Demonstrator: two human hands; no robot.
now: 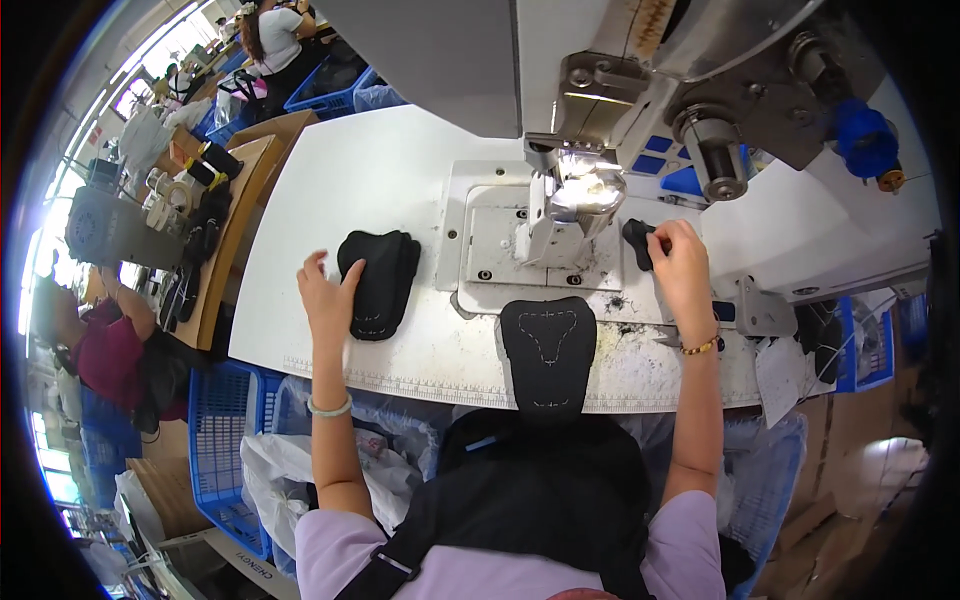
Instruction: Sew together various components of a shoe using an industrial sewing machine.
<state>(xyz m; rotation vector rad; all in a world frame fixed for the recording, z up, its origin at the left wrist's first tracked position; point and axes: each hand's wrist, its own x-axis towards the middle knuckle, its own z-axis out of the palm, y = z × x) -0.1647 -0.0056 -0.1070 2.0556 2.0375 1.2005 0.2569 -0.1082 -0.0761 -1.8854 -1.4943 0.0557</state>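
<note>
A stack of black shaped fabric pads (385, 285) lies on the left of the white table. My left hand (328, 297) is at its left edge, fingers apart and thumb touching the top pad. Right of the machine's needle area, my right hand (683, 268) pinches a small black fabric piece (637, 240) between thumb and fingertips; more pieces under it cannot be told apart. Between my hands, a single black pad (549, 350) with white dashed marking lines lies at the front edge, its lower end overhanging toward my apron.
A sewing machine head (585, 190) with a bright lamp stands over its metal plate (485, 225). Blue baskets (222, 420) with plastic bags sit below the table. A co-worker (105, 350) sits at another machine on the left; another person (275, 45) is farther back.
</note>
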